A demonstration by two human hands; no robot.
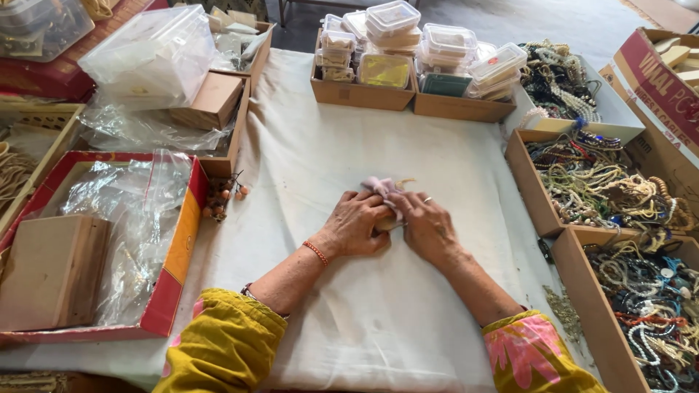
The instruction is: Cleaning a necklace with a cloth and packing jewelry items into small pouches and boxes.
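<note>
Head view, centre of frame: left hand (357, 224) and right hand (426, 227) meet over a white cloth (364, 313) covering the table.
Left hand: fingers curled down, pressing on a small pale pink fabric piece (380, 186); grip partly hidden.
Right hand: fingers bent, pinching the same piece from its right edge; a ring shows on one finger.
Item: pale pink fabric piece, soft, crumpled, its upper tip poking out above the fingers; something tan lies under the hands, unclear what.
Handling judgement: keep both thumbs close, fold flat against the cloth, hold light so the soft piece does not bunch.
Left of centre: orange bead cluster (222, 198) beside a red-rimmed box (178, 247).
Right edge: cardboard trays of beaded necklaces (597, 185).
Top centre: stacked clear plastic boxes (437, 47).
</note>
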